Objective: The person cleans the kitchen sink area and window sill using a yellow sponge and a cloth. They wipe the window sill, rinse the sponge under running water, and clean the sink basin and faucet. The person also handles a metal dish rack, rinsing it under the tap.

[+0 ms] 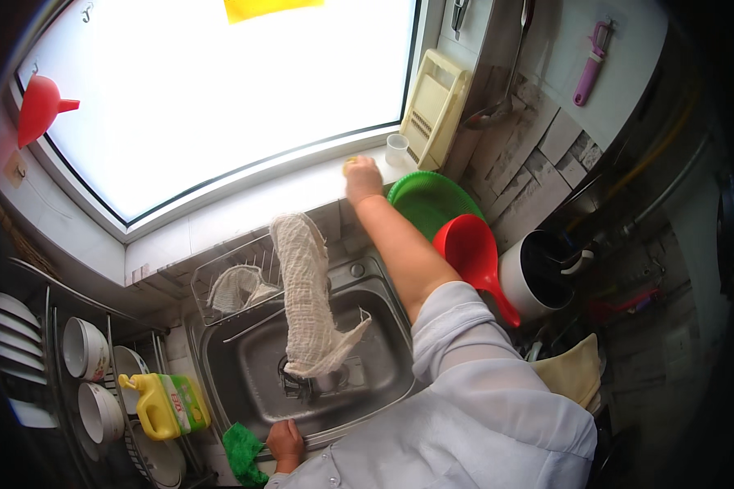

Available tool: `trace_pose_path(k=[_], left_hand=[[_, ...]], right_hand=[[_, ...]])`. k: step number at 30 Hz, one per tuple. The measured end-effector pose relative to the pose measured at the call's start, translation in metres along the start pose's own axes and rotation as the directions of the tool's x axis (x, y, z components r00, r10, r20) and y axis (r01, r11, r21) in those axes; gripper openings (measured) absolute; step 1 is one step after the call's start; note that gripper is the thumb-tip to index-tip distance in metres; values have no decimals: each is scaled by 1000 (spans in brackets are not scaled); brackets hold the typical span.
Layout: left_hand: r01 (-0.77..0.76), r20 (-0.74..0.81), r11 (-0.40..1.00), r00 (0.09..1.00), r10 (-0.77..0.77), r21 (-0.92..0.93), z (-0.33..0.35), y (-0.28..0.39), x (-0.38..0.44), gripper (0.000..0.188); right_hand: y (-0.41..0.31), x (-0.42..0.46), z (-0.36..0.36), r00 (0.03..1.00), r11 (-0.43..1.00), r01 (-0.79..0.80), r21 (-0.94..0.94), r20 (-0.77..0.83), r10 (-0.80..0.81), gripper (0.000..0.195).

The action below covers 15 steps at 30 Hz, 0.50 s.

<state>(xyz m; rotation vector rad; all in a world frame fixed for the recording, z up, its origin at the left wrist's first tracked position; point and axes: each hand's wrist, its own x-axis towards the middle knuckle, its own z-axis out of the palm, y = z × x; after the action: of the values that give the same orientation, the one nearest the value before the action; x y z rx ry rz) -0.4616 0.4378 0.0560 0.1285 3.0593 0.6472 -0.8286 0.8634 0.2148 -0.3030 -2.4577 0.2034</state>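
Note:
My right hand (364, 181) reaches out to the white tiled window sill (238, 211), its fingers closed on a small yellow item (349, 164) that is mostly hidden. Just right of it stands a clear plastic cup (396, 150). My left hand (285, 440) rests, fingers curled, at the near rim of the steel sink (382, 330); whether it holds anything cannot be seen. Beside it lies a green cloth (242, 453). A beige gauze cloth (306, 293) hangs over the sink, and a wire rack (205, 275) at the sink's back holds a folded, ribbed cloth (237, 290).
Right of my arm are a green plastic basket (431, 198), a red ladle (471, 247) and a white pot (517, 269). A cream grater (434, 110) leans by the window. At left, a yellow detergent jug (159, 406) stands by a dish rack of bowls (101, 412) and plates (12, 333).

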Motion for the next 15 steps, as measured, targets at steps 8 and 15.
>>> trace_pose_path(k=[8,15], left_hand=[[-15,8,1000,1000,15,19,-7,-2,-2,16],[5,7,1000,1000,-5,18,-6,-2,-5,15]], right_hand=[[-66,17,-35,934,832,289,474,53,-354,17],[34,67,-87,950,958,2,-285,300,87,33]])
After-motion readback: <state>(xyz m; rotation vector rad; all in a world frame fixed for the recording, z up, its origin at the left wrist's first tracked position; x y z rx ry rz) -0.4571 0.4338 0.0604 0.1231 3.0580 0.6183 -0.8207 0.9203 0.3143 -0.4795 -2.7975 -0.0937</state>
